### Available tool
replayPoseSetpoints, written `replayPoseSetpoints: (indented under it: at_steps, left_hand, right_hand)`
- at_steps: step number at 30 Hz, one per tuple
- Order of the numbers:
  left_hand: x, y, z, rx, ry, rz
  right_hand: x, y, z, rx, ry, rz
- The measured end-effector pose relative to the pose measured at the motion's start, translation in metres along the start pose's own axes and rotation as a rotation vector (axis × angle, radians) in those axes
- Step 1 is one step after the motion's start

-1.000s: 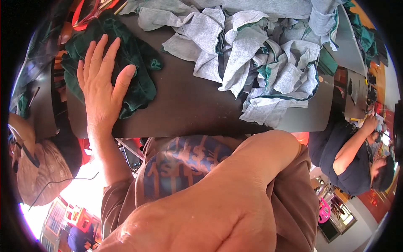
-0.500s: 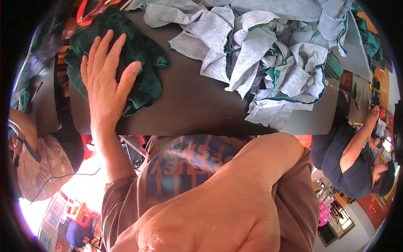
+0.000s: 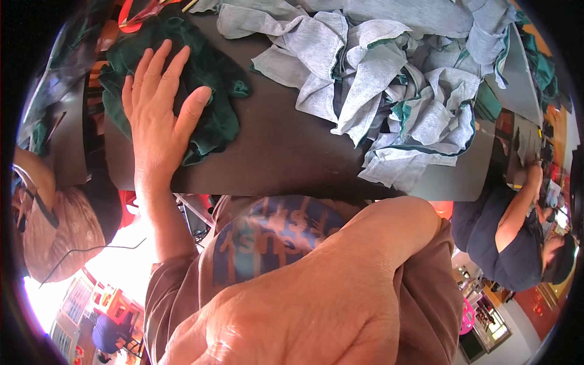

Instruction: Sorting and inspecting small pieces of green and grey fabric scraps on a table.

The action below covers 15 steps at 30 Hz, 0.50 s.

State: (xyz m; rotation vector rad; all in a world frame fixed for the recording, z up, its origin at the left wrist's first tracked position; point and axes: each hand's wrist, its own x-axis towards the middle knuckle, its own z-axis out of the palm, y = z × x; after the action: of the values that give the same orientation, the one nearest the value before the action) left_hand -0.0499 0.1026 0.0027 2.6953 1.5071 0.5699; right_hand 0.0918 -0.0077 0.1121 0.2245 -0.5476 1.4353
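My left hand (image 3: 159, 115) lies flat with its fingers stretched out on a crumpled dark green, velvety cloth (image 3: 214, 121), at the left of a dark table (image 3: 274, 155). The hand covers part of that cloth. Very close to the camera looms my right hand (image 3: 298, 310), raised in front of my chest over the brown shirt. Its back and wrist show, while its fingers are cut off or hidden at the lower edge. To the right on the table is a heap of grey fabric pieces (image 3: 371, 85) with dark green edges, apart from both hands.
Red strips (image 3: 131, 21) lie beyond the green cloth at the far left. A person in dark clothes (image 3: 505, 237) works at the right, beside another table. At the left edge sits another person in patterned brown clothing (image 3: 64, 237). An orange stool (image 3: 114, 304) stands behind at lower left.
The view has shifted slightly, so the table and fabric appear a little further right. My left hand stays flat on the green cloth, and my right hand is still raised near the camera.
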Motion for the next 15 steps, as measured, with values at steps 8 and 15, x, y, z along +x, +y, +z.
replayPoseSetpoints:
  at_steps: [8, 15]
  left_hand:
    - [0.001, 0.002, 0.000, 0.003, 0.001, -0.006]
    - [0.000, 0.000, -0.001, -0.001, 0.002, -0.009]
  right_hand:
    - [0.003, 0.001, 0.001, 0.003, -0.008, -0.040]
    - [0.017, -0.011, -0.011, -0.028, -0.034, 0.265]
